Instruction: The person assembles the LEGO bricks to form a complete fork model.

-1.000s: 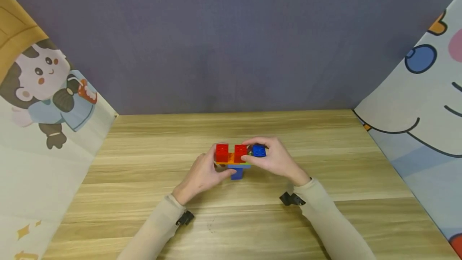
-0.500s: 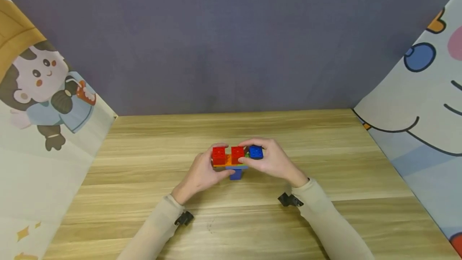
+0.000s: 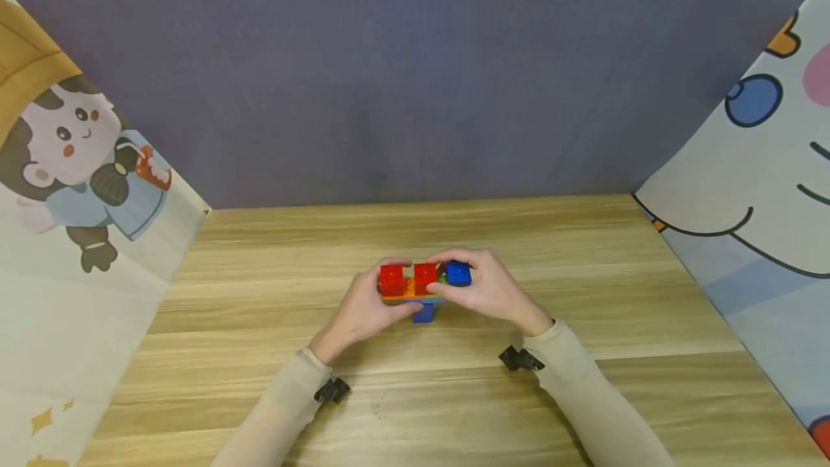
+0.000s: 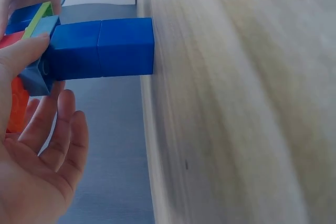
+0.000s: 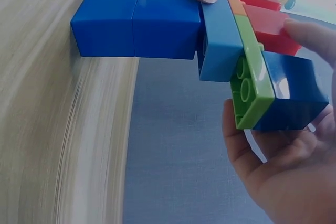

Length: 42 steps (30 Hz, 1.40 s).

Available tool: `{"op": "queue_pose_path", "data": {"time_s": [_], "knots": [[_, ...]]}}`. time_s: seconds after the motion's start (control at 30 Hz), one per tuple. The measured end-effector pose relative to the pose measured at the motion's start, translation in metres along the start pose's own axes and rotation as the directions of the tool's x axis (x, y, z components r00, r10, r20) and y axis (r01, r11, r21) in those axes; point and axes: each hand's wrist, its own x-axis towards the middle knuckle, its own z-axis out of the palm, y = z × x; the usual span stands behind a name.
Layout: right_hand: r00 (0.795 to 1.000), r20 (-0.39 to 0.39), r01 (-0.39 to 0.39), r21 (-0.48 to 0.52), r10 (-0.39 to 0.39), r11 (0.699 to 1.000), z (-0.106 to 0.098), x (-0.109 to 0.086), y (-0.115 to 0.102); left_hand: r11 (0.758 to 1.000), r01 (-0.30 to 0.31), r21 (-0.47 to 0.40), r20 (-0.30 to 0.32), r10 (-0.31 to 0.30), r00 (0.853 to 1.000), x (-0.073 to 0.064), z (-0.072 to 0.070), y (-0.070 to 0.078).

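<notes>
A T-shaped structure of toy building blocks stands on the table between the hands. Its column is two stacked dark blue blocks (image 5: 134,26), topped by a light blue block (image 5: 222,40). Above that lie an orange plate (image 3: 409,287) and a green plate (image 5: 256,80). Two red blocks (image 3: 392,280) and a dark blue block (image 3: 458,273) sit on top. My left hand (image 3: 367,308) grips the structure's left side, thumb against the light blue block. Thumb and index finger of my right hand (image 3: 488,287) pinch the inner red block (image 3: 424,278), with the dark blue block inside the hand's curve.
The wooden table (image 3: 415,409) spreads around the structure. A grey-blue panel (image 3: 415,78) rises behind it, and cartoon-printed panels (image 3: 123,294) flank both sides. Black wrist devices (image 3: 332,390) sit by both cuffs.
In the head view, the top of the structure and my right hand have shifted slightly left, mostly in the first half second. Both hands keep the same hold.
</notes>
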Motion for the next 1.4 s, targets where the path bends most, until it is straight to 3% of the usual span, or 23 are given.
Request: {"op": "queue_pose_path", "data": {"time_s": [0.3,0.53,0.8,0.97,1.2,1.4], "knots": [[1.000,-0.006,-0.002,-0.030,0.001,1.000,-0.0008,-0.0011,0.0027,1.000,0.003,0.008,0.036,-0.004,0.999,0.0035,0.0000,-0.0035],[1.000,-0.016,0.019,-0.123,-0.021,0.992,-0.0039,-0.0019,0.0002,1.000,-0.009,0.025,0.045,0.008,0.999,0.0038,0.0002,-0.0054],[1.000,-0.010,0.000,-0.074,-0.001,0.997,-0.0028,-0.0012,0.0022,0.996,-0.069,0.053,0.034,0.067,0.997,0.0046,0.0004,-0.0069],[0.999,-0.008,0.034,-0.066,-0.035,0.997,-0.0011,-0.0002,0.0040,0.993,-0.089,0.072,0.028,0.087,0.996,0.0054,-0.0003,-0.0073],[0.999,-0.017,0.038,-0.059,-0.039,0.998,-0.0023,-0.0018,0.0059,0.997,-0.065,0.049,0.041,0.063,0.997,0.0060,-0.0012,-0.0051],[0.998,-0.032,0.054,-0.129,-0.059,0.990,-0.0056,-0.0023,0.0045,0.999,-0.019,0.030,0.041,0.018,0.999,0.0060,-0.0012,-0.0052]]}}
